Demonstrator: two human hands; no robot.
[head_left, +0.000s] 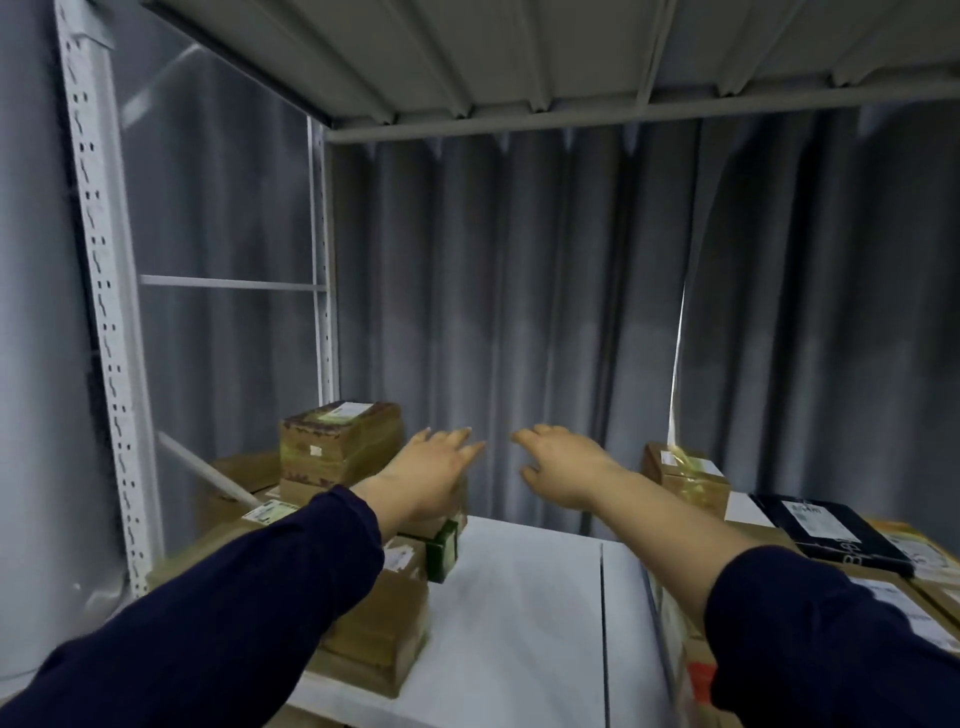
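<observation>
Both my arms, in dark blue sleeves, reach forward over a white shelf board. My left hand hovers with relaxed fingers just right of a taped cardboard parcel that tops a stack of brown boxes on the left. My right hand is held out in the air over the middle of the shelf, fingers loosely spread, holding nothing. A small brown box with loose yellowish tape stands to its right. Neither hand touches a parcel that I can see.
A black parcel and more labelled cardboard boxes fill the right side. A small dark green box sits beside the left stack. White perforated uprights frame the rack, a shelf lies overhead, and grey curtain hangs behind.
</observation>
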